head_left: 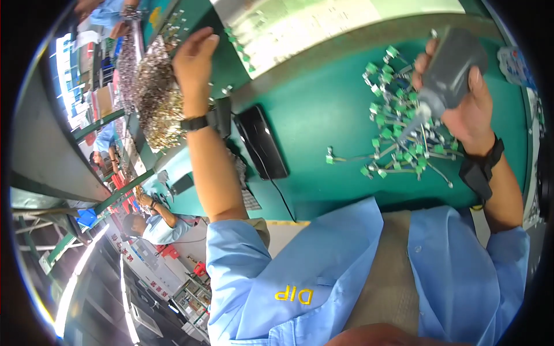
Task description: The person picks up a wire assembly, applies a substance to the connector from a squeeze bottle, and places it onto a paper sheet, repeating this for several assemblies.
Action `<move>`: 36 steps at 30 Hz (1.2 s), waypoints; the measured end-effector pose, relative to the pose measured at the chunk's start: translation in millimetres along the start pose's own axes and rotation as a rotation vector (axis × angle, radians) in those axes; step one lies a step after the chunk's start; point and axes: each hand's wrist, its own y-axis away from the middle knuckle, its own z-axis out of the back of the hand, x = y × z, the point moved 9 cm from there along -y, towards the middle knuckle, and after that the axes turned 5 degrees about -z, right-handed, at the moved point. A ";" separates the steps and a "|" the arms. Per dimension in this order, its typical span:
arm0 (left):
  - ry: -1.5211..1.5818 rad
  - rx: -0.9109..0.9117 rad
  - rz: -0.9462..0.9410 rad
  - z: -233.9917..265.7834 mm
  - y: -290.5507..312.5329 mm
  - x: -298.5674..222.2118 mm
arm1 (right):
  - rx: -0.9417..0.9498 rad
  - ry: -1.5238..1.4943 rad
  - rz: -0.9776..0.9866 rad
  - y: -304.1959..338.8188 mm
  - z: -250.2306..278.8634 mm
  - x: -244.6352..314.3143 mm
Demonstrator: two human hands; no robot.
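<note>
My right hand (470, 118) is wrapped round a dark grey hand tool (456, 66) with a blocky body and a tapering nozzle. It looks like a glue gun, though blur hides its exact kind. The nozzle points down over a heap of short wired parts with green connectors (410, 153). My left hand (195, 60) is stretched out to the far left, thumb apart from the fingers, with nothing visible in it. Beside it lies a heap of small brown and brassy metal-leaded parts (156, 86); I cannot tell whether the hand touches them.
A black phone (261, 141) with a cable lies on the green table (311, 115). Behind is a pale lit panel (323, 29). A printed plastic packet (515, 66) lies at the right edge. Other people (164, 228) in blue shirts work along benches at left.
</note>
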 end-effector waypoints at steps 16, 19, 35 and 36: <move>0.025 0.395 0.107 -64.6 227.6 -114.4 | 0.052 -0.102 0.088 1.5 -14.0 3.8; 0.284 0.458 0.186 -69.7 222.7 -110.9 | 0.080 -0.439 -0.009 0.9 -23.8 5.4; 1.075 0.536 0.309 -189.3 208.8 -89.5 | 0.045 0.130 -0.057 16.0 -32.6 -0.4; 1.053 0.555 0.293 -189.0 208.1 -90.5 | 0.043 0.156 -0.083 16.6 -32.3 -4.3</move>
